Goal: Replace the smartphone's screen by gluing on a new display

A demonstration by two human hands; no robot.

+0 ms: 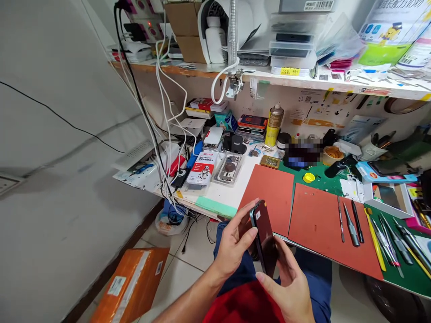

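A dark smartphone (266, 237) is held tilted above my lap, just off the front edge of the bench. A small white label and a yellow mark show near its top end. My left hand (234, 242) grips its upper left side, thumb along the edge and fingers behind. Around the lower right side is my right hand (289, 278), its thumb at the bottom end and fingers partly hidden behind the phone. Beyond the phone lie two reddish-brown work mats, the left mat (269, 190) and the right mat (323, 224).
Small hand tools, including a screwdriver (351, 224) and tweezers (384, 237), lie at the right. An opened phone (229, 168) in a clear case and a battery box (202, 168) sit at the left. White cables (163, 98) hang from the shelf. An orange carton (134, 282) stands on the floor.
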